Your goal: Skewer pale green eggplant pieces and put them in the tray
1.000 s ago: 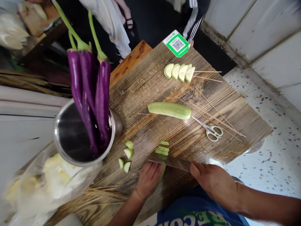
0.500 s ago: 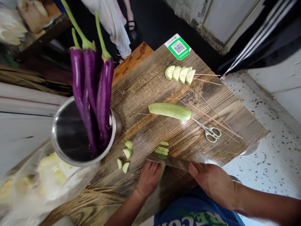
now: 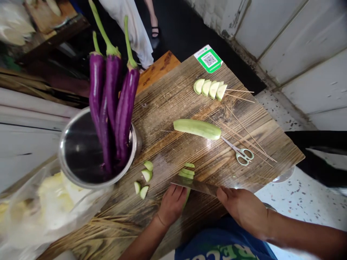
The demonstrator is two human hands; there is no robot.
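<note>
My right hand [image 3: 241, 206] is closed round the handle of a kitchen knife [image 3: 202, 186]. The blade lies across a pale green zucchini piece [image 3: 187, 196], beside the fingertips of my left hand [image 3: 172, 202]. Those fingers are curled and press the piece to the tabletop; part of it is hidden under them and the blade. Just beyond the knife lie thin cut slices [image 3: 187, 172]. Several small chunks [image 3: 147, 176] sit to the left. Farther up rests a long zucchini half [image 3: 197, 129], its right end near the tips of the scissors [image 3: 244, 156].
Purple eggplants [image 3: 111, 115] stand in a metal pot [image 3: 63, 159] at left, above a plastic bag [image 3: 59, 206]. Skewered zucchini slices [image 3: 214, 89] and loose bamboo sticks [image 3: 246, 139] lie on the wooden table [image 3: 162, 104]. A QR-code card [image 3: 208, 59] is at the far corner; a person's legs [image 3: 132, 32] show beyond.
The dark, white-striped clothing at upper right has gone from there; a dark blurred shape now shows at the right edge. My view shifted slightly. My hands and knife look almost unmoved.
</note>
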